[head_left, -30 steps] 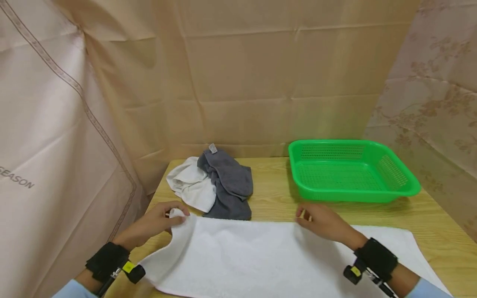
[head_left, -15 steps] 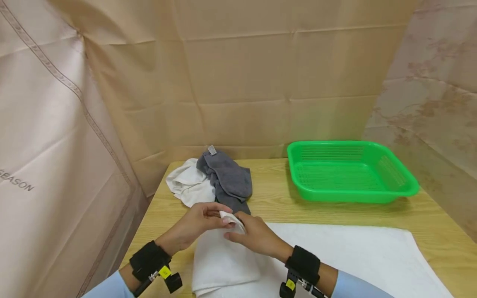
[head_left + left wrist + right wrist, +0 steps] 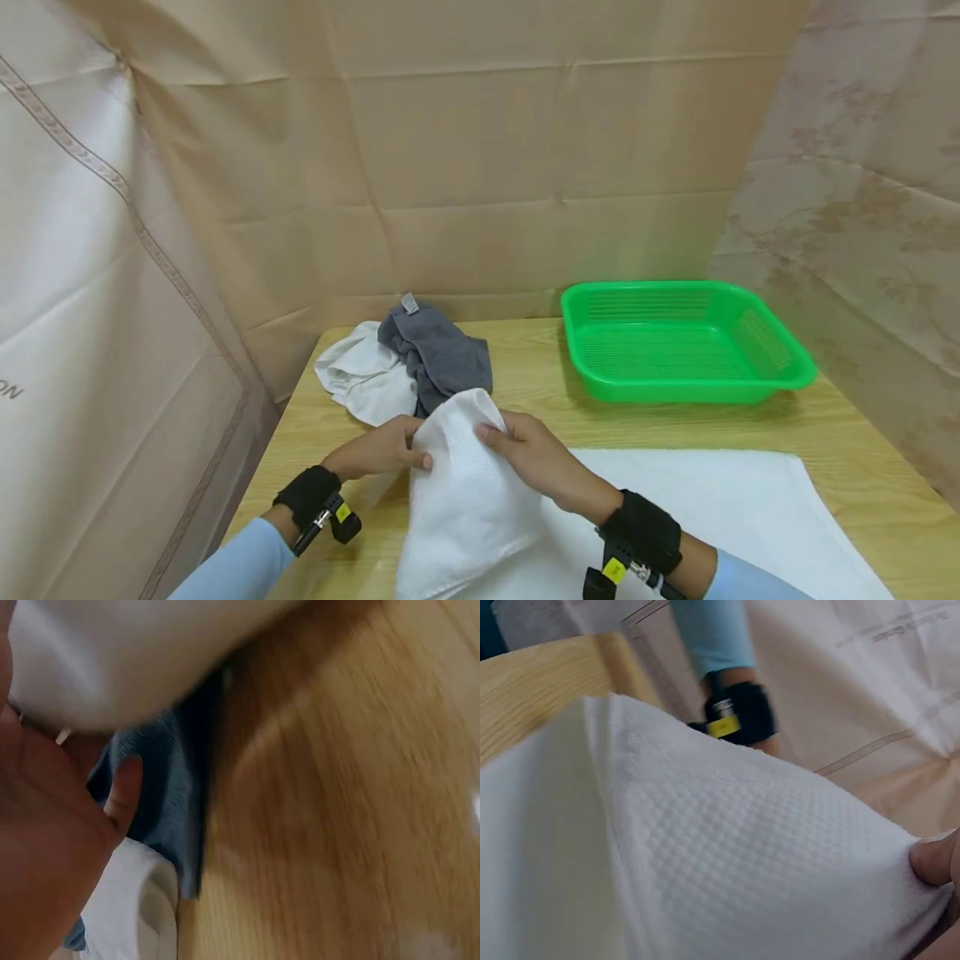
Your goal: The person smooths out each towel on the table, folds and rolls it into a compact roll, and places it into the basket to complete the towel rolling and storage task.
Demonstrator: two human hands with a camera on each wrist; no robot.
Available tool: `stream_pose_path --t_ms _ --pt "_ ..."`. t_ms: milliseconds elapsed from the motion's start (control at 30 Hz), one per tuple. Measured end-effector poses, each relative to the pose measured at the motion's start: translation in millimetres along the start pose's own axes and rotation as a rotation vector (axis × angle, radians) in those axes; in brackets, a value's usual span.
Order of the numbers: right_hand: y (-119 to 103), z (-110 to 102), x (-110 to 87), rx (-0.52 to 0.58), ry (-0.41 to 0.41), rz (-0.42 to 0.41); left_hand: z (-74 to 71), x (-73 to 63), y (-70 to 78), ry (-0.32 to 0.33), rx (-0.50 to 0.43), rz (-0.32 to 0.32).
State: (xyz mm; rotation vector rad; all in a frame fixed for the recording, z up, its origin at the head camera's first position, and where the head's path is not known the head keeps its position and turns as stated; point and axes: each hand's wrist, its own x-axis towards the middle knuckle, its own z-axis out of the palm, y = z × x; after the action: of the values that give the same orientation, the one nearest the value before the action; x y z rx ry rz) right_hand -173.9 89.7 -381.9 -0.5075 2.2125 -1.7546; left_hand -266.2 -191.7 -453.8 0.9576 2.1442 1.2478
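A white towel (image 3: 480,508) lies along the front of the table, its left part lifted and folded over toward the right. My right hand (image 3: 543,462) pinches the raised edge, thumb (image 3: 931,861) in front and the other fingers behind the cloth. At the left side of the lifted part is my left hand (image 3: 378,450); its thumb (image 3: 126,791) stands away from the towel in the left wrist view, and its fingers are partly hidden behind the cloth. A waffle-like weave shows on the towel in the right wrist view.
Behind the hands, a crumpled grey cloth (image 3: 446,354) with a tag overlaps a crumpled white cloth (image 3: 367,375). A green plastic basket (image 3: 690,392) stands at the back right of the wooden table (image 3: 525,350). Fabric sheets (image 3: 450,150) hang around it.
The left hand carried the towel's left end rightward, folding it over. Both hands met at the edge; now the right hand holds it up, while the left has shifted slightly left, its thumb spread.
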Motion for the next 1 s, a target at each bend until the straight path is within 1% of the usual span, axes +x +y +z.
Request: stream_pose_path --t_ms 67,133,267,367,433,500,567,667,800,867,933,1000 --pt "-11.5 -6.7 -5.2 0.044 0.003 0.009 1.5 -0.5 -5.1 -0.043 -0.006 0.003" --pt "-22.4 -13.9 -10.9 0.078 0.004 0.017 3.8 -1.3 -5.8 -0.058 0.012 0.002" --pt "-43.2 -28.2 -22.2 0.153 0.000 0.027 10.8 -1.6 1.3 -0.085 0.020 0.008" --pt "-56.7 -38.8 -29.7 0.197 0.015 0.034 18.6 1.9 7.6 -0.114 0.011 0.017" --pt "-63.9 -44.6 -34.2 0.217 0.026 0.041 24.0 4.9 9.6 -0.120 0.010 0.015" --pt "-69.2 -48.9 -38.5 0.228 0.025 0.041 28.5 6.9 11.0 -0.128 -0.016 0.009" --pt "-74.2 -52.1 -42.5 0.230 0.022 0.035 30.1 7.8 11.4 -0.124 -0.029 0.010" --pt "-78.6 -57.2 -50.1 0.244 0.013 0.015 29.3 8.7 11.3 -0.137 -0.033 0.025" --pt "-77.4 -68.3 -63.4 0.271 0.025 -0.001 25.5 8.9 7.5 -0.133 0.025 0.062" --pt "-73.9 -77.2 -70.9 0.272 0.055 0.017 25.1 9.4 5.2 -0.142 0.016 0.069" --pt "-68.1 -88.9 -77.8 0.256 0.101 0.044 26.3 9.3 2.0 -0.162 -0.013 0.062" --pt "-60.1 -103.7 -84.1 0.226 0.147 0.081 28.9 8.5 -1.1 -0.170 -0.037 0.035"
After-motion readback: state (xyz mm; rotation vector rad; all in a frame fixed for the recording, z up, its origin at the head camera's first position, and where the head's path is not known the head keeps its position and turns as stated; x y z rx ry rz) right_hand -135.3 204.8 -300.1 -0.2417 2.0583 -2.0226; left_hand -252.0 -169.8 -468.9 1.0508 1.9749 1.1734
